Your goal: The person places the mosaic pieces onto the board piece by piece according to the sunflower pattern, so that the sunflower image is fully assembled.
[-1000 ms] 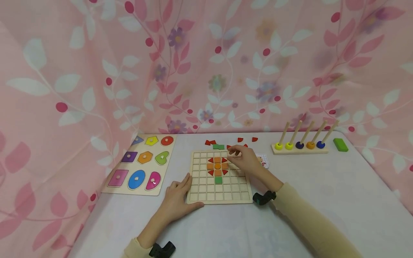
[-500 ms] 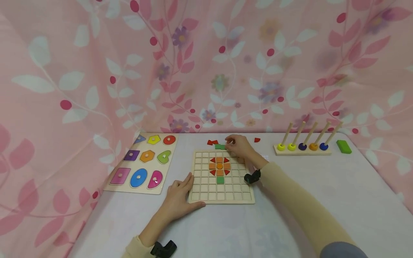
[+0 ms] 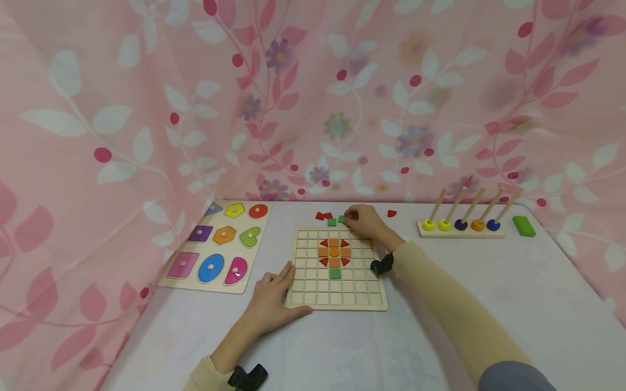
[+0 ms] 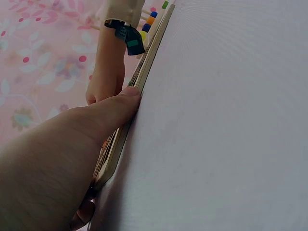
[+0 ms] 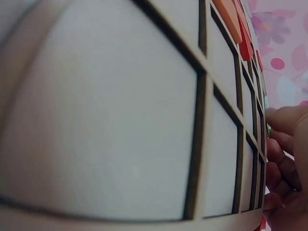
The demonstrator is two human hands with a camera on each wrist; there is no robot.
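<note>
My left hand rests at the near left corner of a wooden grid board, fingers along the left side and thumb on the front edge. Beyond the board's far edge, my right hand pinches a green square tile between thumb and fingertips. Another green tile lies just left of it. On the grid, orange squares surround an orange round piece, with red pieces at the corners. Below them sits one more green tile. The right wrist view shows the curled right fingers past the board.
Red pieces lie behind the board, and another red piece lies further right. A shape puzzle board is at the left. At the back right stand a peg rack with beads and a green block.
My right hand has moved from above the board to behind it and taken hold of a green tile, which has come apart from its neighbour. The left hand stays on the board.
</note>
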